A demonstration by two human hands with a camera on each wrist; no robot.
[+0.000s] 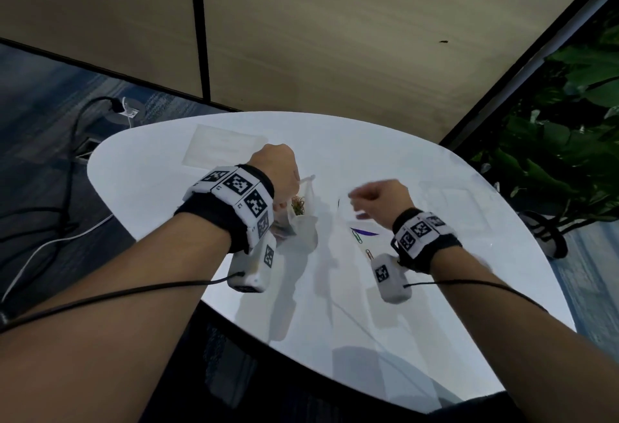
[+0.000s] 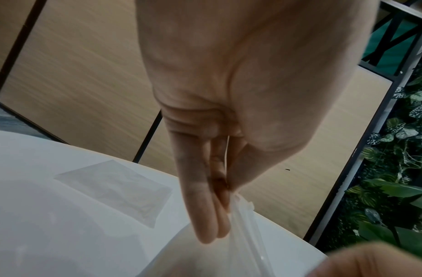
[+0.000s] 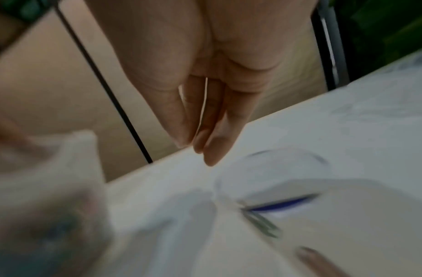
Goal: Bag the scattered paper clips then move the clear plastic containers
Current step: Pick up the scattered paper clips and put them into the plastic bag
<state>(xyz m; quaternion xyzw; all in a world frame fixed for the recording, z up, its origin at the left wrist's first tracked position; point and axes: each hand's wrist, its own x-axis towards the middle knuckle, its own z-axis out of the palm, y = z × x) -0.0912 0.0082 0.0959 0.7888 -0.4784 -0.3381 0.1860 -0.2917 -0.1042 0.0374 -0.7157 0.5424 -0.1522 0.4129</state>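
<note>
A: While left hand pinches the bag rim, holding it upright mid-table, right hand hovers empty, fingers straight and close together.
B: Clips left?
A: Green paper clip and orange paper clip lie on the table, just below the right wrist, toward the person. Long axes run diagonal. Right hand is nearer.

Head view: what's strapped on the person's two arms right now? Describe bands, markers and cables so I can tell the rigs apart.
Both forearms are bare, no sleeves. Each wrist wears a black band ringed with white blocks printed with black-and-white square markers; the right one matches. A white camera box hangs beneath each wrist, left and right, each marked too, with a thin black cable trailing back along the arm.
</note>
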